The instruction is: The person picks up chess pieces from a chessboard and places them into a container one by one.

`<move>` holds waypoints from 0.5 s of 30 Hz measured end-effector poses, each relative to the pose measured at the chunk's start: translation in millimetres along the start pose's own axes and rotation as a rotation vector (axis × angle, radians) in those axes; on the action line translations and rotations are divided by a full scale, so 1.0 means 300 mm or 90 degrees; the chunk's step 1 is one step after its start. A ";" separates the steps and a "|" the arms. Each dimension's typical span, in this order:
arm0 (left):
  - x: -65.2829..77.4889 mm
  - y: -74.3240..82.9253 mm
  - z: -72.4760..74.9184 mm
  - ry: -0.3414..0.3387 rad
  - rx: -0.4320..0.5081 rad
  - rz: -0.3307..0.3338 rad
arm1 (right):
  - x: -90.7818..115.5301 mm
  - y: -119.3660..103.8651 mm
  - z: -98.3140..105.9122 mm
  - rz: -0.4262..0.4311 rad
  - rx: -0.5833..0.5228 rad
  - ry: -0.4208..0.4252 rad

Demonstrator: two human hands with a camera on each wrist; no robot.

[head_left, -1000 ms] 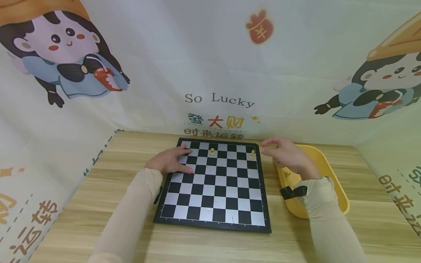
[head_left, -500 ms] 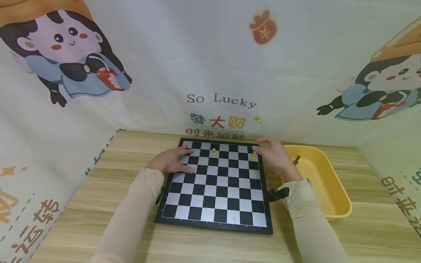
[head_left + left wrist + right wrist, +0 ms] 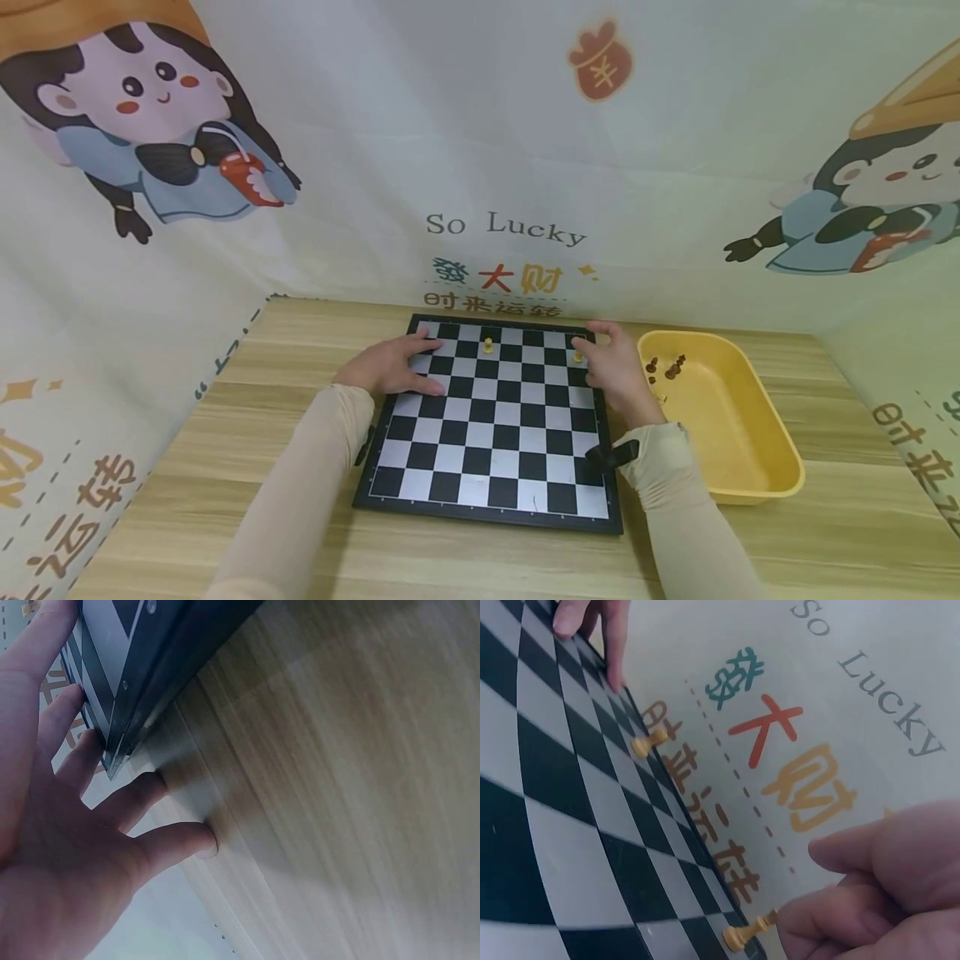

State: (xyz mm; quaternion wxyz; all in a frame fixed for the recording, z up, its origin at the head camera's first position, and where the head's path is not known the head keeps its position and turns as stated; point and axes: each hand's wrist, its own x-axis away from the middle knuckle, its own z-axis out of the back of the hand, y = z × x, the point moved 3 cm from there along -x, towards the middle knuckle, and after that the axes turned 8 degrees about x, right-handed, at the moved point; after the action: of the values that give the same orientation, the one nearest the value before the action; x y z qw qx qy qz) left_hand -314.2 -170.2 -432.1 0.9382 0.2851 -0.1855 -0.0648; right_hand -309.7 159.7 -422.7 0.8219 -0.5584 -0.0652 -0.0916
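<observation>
A black-and-white chessboard (image 3: 491, 417) lies flat on the table. My left hand (image 3: 390, 364) is spread over its left edge; in the left wrist view, its other fingers reach past the board's rim. A yellow pawn (image 3: 488, 345) stands upright near the far edge. At the far right corner stands another yellow chess piece (image 3: 742, 935), its top hidden by my right hand (image 3: 618, 367). That hand's thumb and forefinger are apart, while the other fingers look bent in the right wrist view. I cannot tell whether they touch the piece.
A yellow plastic tub (image 3: 750, 392) stands on the wooden table right of the board, with several dark brown chess pieces (image 3: 675, 367) at its far left. A printed white curtain (image 3: 375, 150) hangs behind the table.
My right hand has moved left from over the tub's edge to the board's far right corner, uncovering the brown pieces. The left hand and both yellow pieces stay in place.
</observation>
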 end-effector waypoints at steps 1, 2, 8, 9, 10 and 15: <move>0.001 -0.001 0.000 0.000 0.000 0.001 | 0.001 0.001 -0.006 -0.001 -0.003 0.005; 0.001 -0.002 0.000 0.001 0.000 0.001 | 0.003 0.001 -0.011 0.000 -0.008 0.007; -0.001 -0.007 -0.005 0.000 0.002 0.001 | 0.010 0.018 -0.035 -0.012 0.022 0.006; -0.002 -0.006 -0.006 -0.001 0.001 0.000 | 0.008 0.024 -0.037 -0.016 0.032 0.009; -0.003 -0.005 -0.006 -0.002 0.001 0.001 | 0.007 0.027 -0.039 -0.017 0.037 0.010; -0.003 -0.003 -0.006 -0.004 -0.003 0.001 | 0.002 0.043 -0.050 -0.031 0.016 0.023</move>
State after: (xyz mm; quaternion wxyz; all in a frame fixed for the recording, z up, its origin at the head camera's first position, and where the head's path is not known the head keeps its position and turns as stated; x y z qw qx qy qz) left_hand -314.5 -169.8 -434.3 0.9384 0.2824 -0.1881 -0.0657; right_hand -306.0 150.2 -439.8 0.8274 -0.5445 -0.0650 -0.1210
